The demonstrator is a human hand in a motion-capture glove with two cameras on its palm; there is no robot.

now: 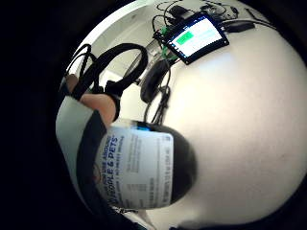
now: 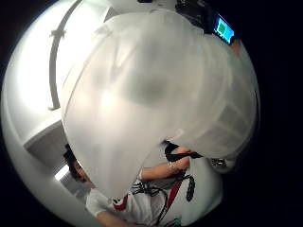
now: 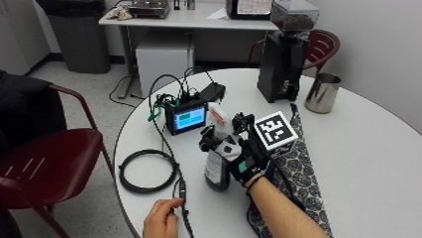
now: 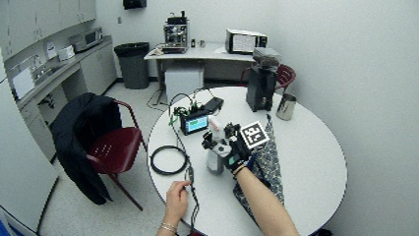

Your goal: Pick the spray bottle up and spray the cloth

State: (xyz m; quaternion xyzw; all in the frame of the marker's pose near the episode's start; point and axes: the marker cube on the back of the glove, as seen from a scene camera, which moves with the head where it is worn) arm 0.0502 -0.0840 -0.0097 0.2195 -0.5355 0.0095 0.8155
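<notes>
A person seated at a round white table (image 3: 369, 148) wraps the gloved right hand (image 3: 247, 161) around a spray bottle (image 3: 217, 166), fingers curled about its body just below the white trigger head, the bottle upright near the table's middle; whether its base touches the tabletop cannot be told. Just right of the bottle lies a dark patterned cloth (image 3: 300, 168), stretched from the near edge toward the far side. The bare left hand (image 3: 161, 218) rests at the near edge on a black cable. Left of the bottle sits a coiled black cable (image 3: 146, 171); beyond it, a small lit monitor (image 3: 186, 119) trails wires. At the far side stand a black coffee grinder (image 3: 284, 54) and a steel pitcher (image 3: 323, 93). A maroon chair (image 3: 49, 158) stands left of the table.
</notes>
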